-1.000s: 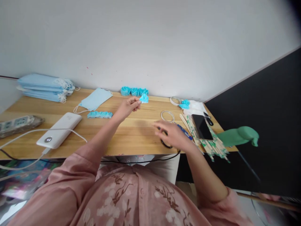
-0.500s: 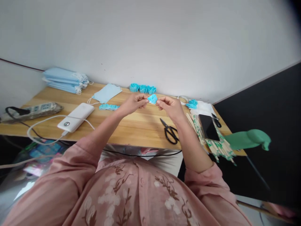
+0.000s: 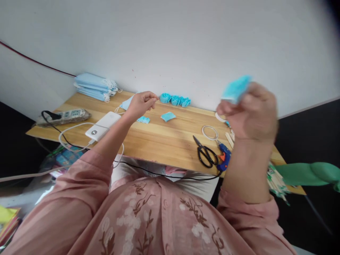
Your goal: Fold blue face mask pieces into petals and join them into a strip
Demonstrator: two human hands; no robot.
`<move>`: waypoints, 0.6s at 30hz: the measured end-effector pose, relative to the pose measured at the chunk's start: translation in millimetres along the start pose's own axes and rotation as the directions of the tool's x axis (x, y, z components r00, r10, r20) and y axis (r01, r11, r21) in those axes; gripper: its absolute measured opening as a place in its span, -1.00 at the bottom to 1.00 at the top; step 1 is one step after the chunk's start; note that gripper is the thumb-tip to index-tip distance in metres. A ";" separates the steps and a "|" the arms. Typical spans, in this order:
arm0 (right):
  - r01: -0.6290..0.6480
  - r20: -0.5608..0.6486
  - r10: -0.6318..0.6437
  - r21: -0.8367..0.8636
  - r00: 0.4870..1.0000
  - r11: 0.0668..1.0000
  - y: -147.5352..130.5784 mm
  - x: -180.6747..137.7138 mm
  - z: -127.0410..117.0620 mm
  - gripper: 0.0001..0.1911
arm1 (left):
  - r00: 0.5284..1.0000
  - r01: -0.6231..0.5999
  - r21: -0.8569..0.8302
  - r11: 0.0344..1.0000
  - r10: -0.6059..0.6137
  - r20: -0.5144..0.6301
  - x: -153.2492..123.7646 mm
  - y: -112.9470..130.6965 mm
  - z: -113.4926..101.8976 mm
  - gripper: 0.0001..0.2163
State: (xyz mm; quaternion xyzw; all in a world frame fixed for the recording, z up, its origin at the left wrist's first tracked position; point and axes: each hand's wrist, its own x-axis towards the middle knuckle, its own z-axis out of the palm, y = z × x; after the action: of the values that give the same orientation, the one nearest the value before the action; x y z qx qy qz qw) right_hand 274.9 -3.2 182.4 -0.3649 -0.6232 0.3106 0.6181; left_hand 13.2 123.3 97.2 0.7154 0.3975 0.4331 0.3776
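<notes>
While your right hand [image 3: 248, 113] hangs raised above the table [image 3: 164, 141] at 2 o'clock, it is closed in a fist round a blue piece [image 3: 236, 88]. The piece stands out of the top of the fist, with its long axis running roughly from 8 to 2 o'clock. Both are blurred, so the fold of the piece cannot be read.

Your left hand [image 3: 140, 102] is out at 11 o'clock, low over the far half of the table, thumb and forefinger pinched together. Whether anything thin lies between them cannot be told. The two hands are well apart, and the held piece lies at 3 o'clock from the left hand and higher.

Findings on the table:
- A blue fold [image 3: 168, 116] lies flat at 12 o'clock, at 4 o'clock from the left hand and clearly nearer to it than to the right.
- A pleated strip [image 3: 143, 119] lies just under the left hand, and a mask [image 3: 124, 103] is partly hidden behind it.
- Three rosettes [image 3: 175, 100] sit in a row against the wall.
- Scissors [image 3: 205, 154], a glue gun [image 3: 224, 159] and a ring [image 3: 209, 132] lie below the right hand, untouched.
</notes>
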 end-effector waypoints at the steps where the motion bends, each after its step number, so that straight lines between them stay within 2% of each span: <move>1: 0.054 0.031 -0.056 0.038 0.998 0.998 -2.0 -1.3 -1.7 -0.63 | 1.000 0.007 0.101 0.995 -0.006 -0.012 -0.3 -4.0 -5.6 -0.83; 2: 0.069 0.048 -0.071 0.040 0.996 0.997 1.7 -2.9 -1.2 -0.56 | 1.000 0.007 0.220 0.975 -0.005 -0.008 -0.4 -8.2 -10.1 -0.83; 3: 0.024 0.079 -0.021 -0.044 0.997 0.999 10.5 -4.6 1.5 -0.50 | 1.000 0.001 0.349 0.937 -0.004 0.010 -0.2 -12.6 -13.5 -0.83; 4: -0.058 0.108 0.080 -0.198 0.991 0.979 22.5 -6.1 6.0 -0.48 | 0.999 -0.011 0.477 0.879 -0.012 0.047 0.7 -17.4 -15.6 -0.83; 6: -0.126 0.123 0.169 -0.304 0.978 0.944 47.6 -8.0 16.8 -0.63 | 0.987 -0.047 0.682 0.730 -0.072 0.145 4.2 -27.9 -16.9 -0.81; 8: -0.161 0.121 0.230 -0.416 0.966 0.895 62.2 -7.9 24.1 -0.77 | 0.951 -0.086 0.791 0.605 -0.186 0.245 10.1 -39.5 -15.3 -0.79; 10: -0.161 0.122 0.216 -0.351 0.969 0.922 63.4 -5.4 24.3 -0.84 | 0.914 -0.106 0.831 0.547 -0.276 0.298 17.2 -51.4 -12.5 -0.78; 13: -0.158 0.135 0.165 -0.057 0.977 0.986 62.7 2.1 20.7 -0.80 | 0.882 -0.118 0.819 0.562 -0.320 0.346 26.9 -67.1 -7.5 -0.77; 14: -0.212 0.175 0.210 -0.007 0.962 0.977 67.6 4.7 21.9 -0.77 | 0.874 -0.119 0.808 0.577 -0.324 0.361 29.4 -71.4 -5.8 -0.77; 15: -0.307 0.233 0.299 -0.004 0.925 0.952 75.9 6.9 25.1 -0.74 | 0.868 -0.120 0.799 0.589 -0.329 0.372 31.5 -75.0 -4.0 -0.77; 16: -0.433 0.294 0.432 -0.067 0.853 0.899 87.0 8.5 30.1 -0.74 | 0.863 -0.121 0.793 0.598 -0.332 0.382 33.3 -78.1 -2.4 -0.78; 17: -0.519 0.299 0.547 -0.173 0.782 0.837 99.8 9.7 36.3 -0.75 | 0.858 -0.123 0.788 0.603 -0.335 0.390 34.6 -80.6 -0.9 -0.78; 18: -0.560 0.238 0.608 -0.243 0.757 0.792 112.8 10.5 43.1 -0.74 | 0.853 -0.124 0.785 0.607 -0.339 0.397 35.7 -82.7 0.3 -0.78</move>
State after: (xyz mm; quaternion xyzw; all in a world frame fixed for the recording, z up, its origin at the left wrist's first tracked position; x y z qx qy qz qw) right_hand 240.3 69.4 91.7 -0.5366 -0.5875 0.4903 0.3557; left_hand 4.5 188.2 35.3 0.8679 0.4759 -0.0155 0.1416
